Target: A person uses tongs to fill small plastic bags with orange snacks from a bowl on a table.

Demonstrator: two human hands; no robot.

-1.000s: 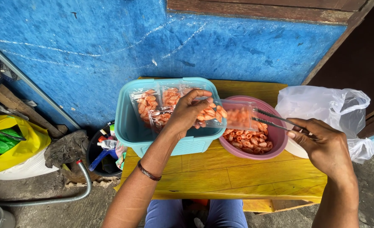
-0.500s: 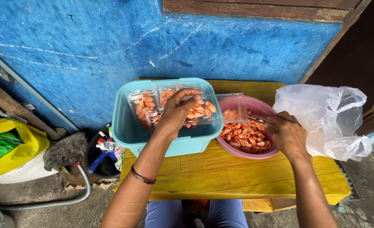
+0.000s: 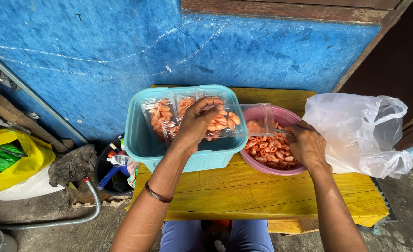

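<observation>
My left hand (image 3: 196, 125) holds a small clear plastic bag (image 3: 243, 120) partly filled with orange ring-shaped snacks, above the rim of a teal plastic basket (image 3: 141, 140). The bag's open end points right, over a pink bowl (image 3: 304, 165) of loose orange snacks (image 3: 269, 149). My right hand (image 3: 306, 145) grips metal tongs (image 3: 281, 131), whose tips reach into the bowl near the bag's mouth. Several filled bags (image 3: 162, 114) lie inside the basket.
A yellow wooden table (image 3: 243, 196) carries everything. A white plastic bag (image 3: 360, 133) sits at its right end. A blue wall stands behind. On the ground at left lie a dark bucket of items (image 3: 115, 170), a grey hose (image 3: 66, 219) and a yellow bag (image 3: 15, 161).
My right hand has moved left and down with the tongs into the pink bowl. My left hand has shifted the bag slightly left and up.
</observation>
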